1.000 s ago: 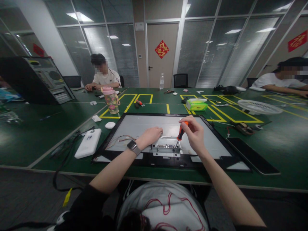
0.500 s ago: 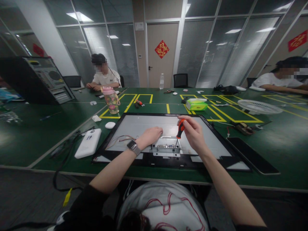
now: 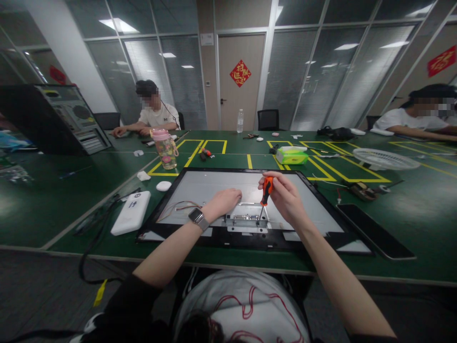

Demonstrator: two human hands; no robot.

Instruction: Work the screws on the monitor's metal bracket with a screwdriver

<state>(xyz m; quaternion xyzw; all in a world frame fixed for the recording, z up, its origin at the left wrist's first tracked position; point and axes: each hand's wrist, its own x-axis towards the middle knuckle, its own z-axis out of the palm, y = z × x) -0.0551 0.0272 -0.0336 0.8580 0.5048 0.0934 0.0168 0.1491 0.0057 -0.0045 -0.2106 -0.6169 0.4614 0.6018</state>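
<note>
A flat display panel [image 3: 200, 183] with a black frame lies in front of me on the green table. Near its front edge sits a metal bracket [image 3: 246, 224]. My right hand [image 3: 285, 195] grips an orange-and-black screwdriver [image 3: 267, 190], held almost upright, its tip down at the right end of the bracket. My left hand [image 3: 224, 202], a watch on its wrist, rests on the panel by the bracket's left end with the fingers curled; whatever they may hold is hidden. Thin wires [image 3: 180, 206] lie on the panel left of that hand.
A white power bank [image 3: 131, 213] and a white round case [image 3: 163, 186] lie to the left, a black phone [image 3: 374, 231] to the right. Beyond the panel stand a pink-lidded bottle [image 3: 164, 150] and a green pack [image 3: 292, 155]. Two people sit across the table.
The screwdriver has tilted and shifted slightly left in my right hand, whose fingers have moved around the handle. My left hand stays put. The person at left has stretched an arm outward.
</note>
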